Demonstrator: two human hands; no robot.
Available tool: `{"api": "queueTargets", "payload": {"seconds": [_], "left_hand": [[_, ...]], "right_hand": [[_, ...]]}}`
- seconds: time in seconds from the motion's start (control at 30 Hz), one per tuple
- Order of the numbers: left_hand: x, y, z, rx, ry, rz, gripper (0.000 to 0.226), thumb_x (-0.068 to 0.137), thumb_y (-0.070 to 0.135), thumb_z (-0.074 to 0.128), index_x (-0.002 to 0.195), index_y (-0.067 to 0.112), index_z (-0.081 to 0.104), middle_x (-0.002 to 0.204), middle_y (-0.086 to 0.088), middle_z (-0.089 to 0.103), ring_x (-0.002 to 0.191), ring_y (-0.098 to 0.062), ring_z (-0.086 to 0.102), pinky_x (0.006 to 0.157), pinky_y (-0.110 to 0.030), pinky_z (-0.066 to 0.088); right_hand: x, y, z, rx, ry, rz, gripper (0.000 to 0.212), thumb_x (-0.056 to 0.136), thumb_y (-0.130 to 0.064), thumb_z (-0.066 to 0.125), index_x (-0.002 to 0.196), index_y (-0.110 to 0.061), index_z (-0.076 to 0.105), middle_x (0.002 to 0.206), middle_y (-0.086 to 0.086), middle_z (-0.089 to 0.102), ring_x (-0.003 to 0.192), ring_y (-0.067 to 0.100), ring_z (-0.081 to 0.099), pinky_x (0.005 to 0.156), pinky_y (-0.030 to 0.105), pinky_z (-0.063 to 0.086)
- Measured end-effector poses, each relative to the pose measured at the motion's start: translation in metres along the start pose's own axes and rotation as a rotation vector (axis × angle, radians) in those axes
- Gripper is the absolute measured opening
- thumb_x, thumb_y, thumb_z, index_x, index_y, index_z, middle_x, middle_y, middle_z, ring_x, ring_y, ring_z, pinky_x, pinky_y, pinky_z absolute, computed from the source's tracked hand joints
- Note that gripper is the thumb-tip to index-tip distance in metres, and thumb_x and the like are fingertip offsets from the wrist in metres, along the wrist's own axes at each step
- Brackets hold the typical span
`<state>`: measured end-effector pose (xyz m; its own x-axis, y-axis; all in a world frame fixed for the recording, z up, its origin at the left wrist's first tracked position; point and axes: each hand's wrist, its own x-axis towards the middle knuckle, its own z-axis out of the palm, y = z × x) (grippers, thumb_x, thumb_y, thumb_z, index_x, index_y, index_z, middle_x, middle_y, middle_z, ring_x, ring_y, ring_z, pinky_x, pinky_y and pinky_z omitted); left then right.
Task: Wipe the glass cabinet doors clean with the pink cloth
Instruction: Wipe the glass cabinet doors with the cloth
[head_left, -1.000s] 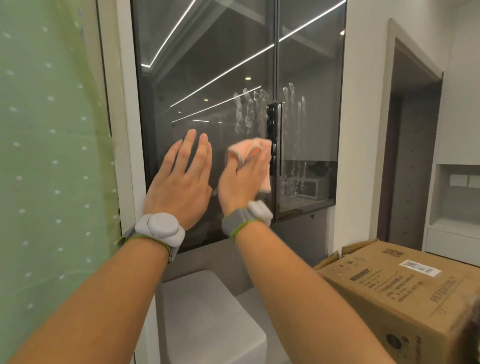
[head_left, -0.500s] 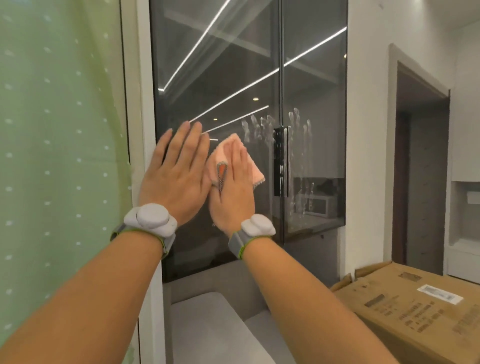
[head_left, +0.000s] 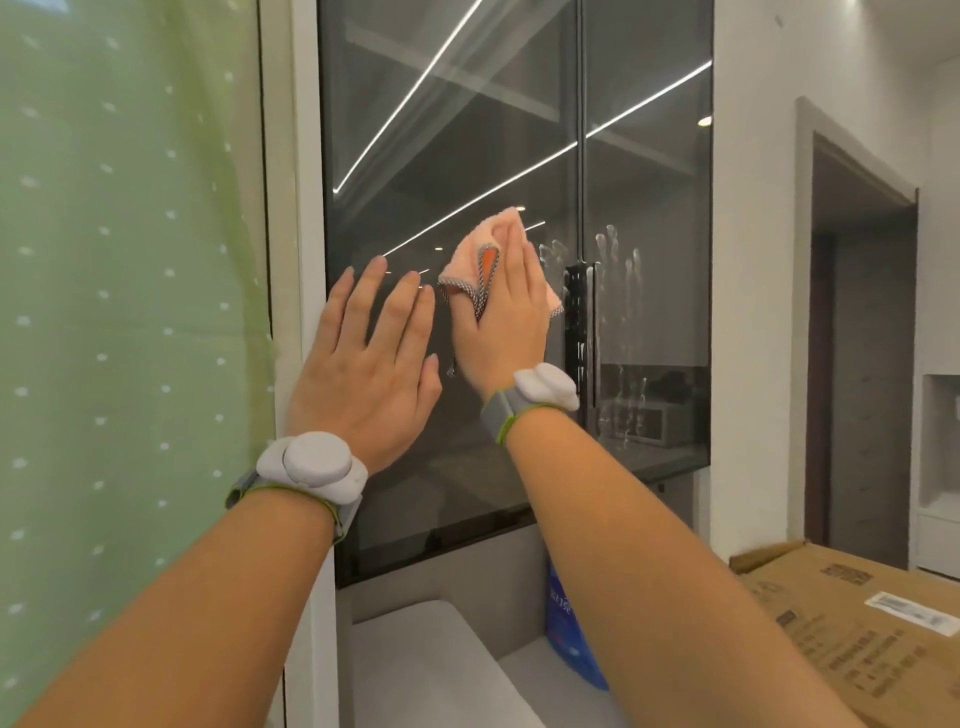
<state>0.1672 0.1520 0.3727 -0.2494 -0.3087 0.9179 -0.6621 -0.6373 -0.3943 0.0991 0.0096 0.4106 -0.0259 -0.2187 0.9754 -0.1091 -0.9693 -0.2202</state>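
Observation:
Two dark glass cabinet doors fill the middle of the head view: the left door (head_left: 441, 130) and the right door (head_left: 649, 171), split by a black handle strip (head_left: 577, 322). My right hand (head_left: 501, 317) presses the pink cloth (head_left: 480, 247) flat against the left door, close to the handle. The cloth's grey-edged corner folds over my knuckles. My left hand (head_left: 371, 358) rests flat on the same door beside it, fingers spread, holding nothing. White streaky smears (head_left: 618, 265) mark the glass around the handle and on the right door.
A green dotted curtain (head_left: 130, 312) hangs at the left, next to the white cabinet frame. A cardboard box (head_left: 857, 623) sits at the lower right. A blue bottle (head_left: 569, 639) stands on the grey ledge (head_left: 431, 670) below the doors. A dark doorway (head_left: 857, 364) opens at the right.
My right hand has slid the pink cloth up the left door. My left hand stays flat on the glass. The view has tilted slightly upward.

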Motion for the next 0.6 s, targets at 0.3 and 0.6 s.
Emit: {"api": "queueTargets", "payload": {"seconds": [0.3,0.6], "left_hand": [[0.0,0.002,0.004,-0.014,0.033,-0.023,0.051,0.105,0.027,0.038,0.146,-0.002,0.05,0.148,-0.023,0.053,0.148,-0.039,0.043,0.127,-0.058,0.024],[-0.004,-0.001,0.008,0.089,0.016,0.02,0.054,0.101,0.026,0.041,0.147,-0.001,0.046,0.152,-0.023,0.047,0.151,-0.04,0.036,0.127,-0.06,0.019]], "right_hand": [[-0.01,-0.008,0.006,-0.127,0.12,-0.133,0.07,0.093,-0.041,0.05,0.15,0.0,0.043,0.159,0.014,0.042,0.147,0.032,0.039,0.121,0.045,0.032],[-0.007,-0.008,0.005,0.044,0.108,0.269,0.08,0.1,-0.049,0.042,0.162,-0.005,0.018,0.172,0.009,0.017,0.159,0.023,0.015,0.129,0.044,0.016]]}}
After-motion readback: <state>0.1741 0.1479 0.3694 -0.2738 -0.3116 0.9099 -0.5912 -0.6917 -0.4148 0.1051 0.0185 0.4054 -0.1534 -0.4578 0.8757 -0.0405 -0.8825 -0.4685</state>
